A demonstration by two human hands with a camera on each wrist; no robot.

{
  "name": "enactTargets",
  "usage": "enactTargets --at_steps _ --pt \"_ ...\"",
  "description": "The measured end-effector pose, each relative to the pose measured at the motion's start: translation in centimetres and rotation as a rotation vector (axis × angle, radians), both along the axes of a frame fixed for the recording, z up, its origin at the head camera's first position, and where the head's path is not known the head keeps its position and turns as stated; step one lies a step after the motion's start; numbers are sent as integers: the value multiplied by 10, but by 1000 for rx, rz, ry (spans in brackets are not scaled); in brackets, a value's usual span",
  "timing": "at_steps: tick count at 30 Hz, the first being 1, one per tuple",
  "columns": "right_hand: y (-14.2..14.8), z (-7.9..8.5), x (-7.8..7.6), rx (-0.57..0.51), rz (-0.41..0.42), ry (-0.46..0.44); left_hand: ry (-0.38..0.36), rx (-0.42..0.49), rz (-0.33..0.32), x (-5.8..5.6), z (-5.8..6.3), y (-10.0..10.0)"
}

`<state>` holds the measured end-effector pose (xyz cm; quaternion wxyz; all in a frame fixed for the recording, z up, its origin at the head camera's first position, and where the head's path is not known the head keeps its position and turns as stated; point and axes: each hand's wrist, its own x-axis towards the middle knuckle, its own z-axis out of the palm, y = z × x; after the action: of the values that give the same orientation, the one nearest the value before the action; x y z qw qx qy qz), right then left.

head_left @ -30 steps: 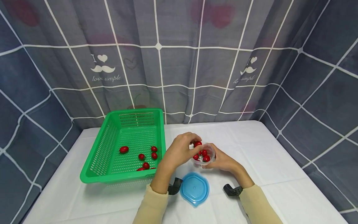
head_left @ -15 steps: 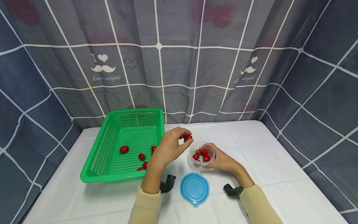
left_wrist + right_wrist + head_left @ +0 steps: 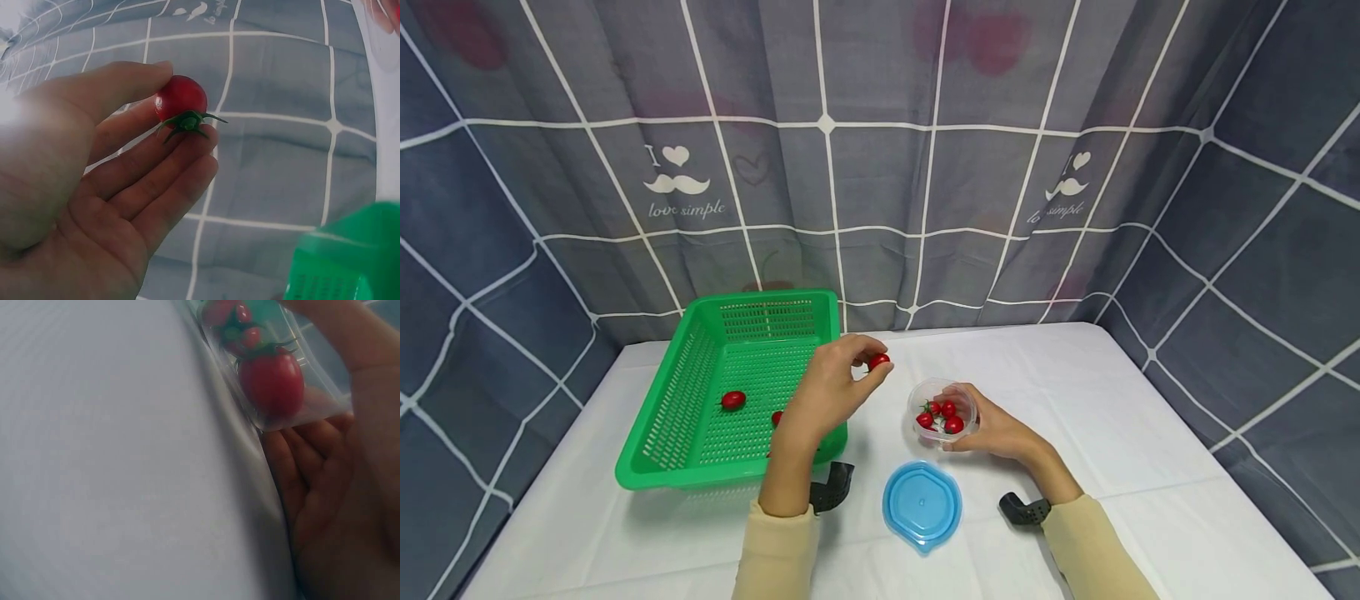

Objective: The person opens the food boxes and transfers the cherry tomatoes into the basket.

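Observation:
My left hand [image 3: 827, 383] pinches a cherry tomato [image 3: 181, 100] between thumb and fingertips, its green calyx showing in the left wrist view. This hand is over the right side of the green basket [image 3: 658, 400], whose few visible tomatoes include a red one [image 3: 733, 400] near the middle; others are hidden behind the hand and forearm. On the table to the right, my right hand [image 3: 1000, 429] grips a small clear plastic cup [image 3: 917, 396] with fingers and thumb around its side. Several cherry tomatoes [image 3: 272, 384] with green stems lie in the cup.
A blue lid [image 3: 922, 504] lies flat on the white tablecloth [image 3: 1060, 375], between the two forearms and in front of the cup. Grey checked curtain [image 3: 880, 183] hangs behind the table and along both sides.
My left hand has moved left from over the cup toward the basket, carrying the cherry tomato out of the cup. The right hand and the cup have stayed in place.

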<state>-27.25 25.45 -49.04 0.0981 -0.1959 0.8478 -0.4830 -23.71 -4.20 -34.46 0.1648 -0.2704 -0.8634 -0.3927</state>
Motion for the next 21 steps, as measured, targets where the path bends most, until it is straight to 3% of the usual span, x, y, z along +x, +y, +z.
enactTargets --at_steps 21 --pt "0 -1 0 -3 4 15 -133 48 122 -11 -6 -43"
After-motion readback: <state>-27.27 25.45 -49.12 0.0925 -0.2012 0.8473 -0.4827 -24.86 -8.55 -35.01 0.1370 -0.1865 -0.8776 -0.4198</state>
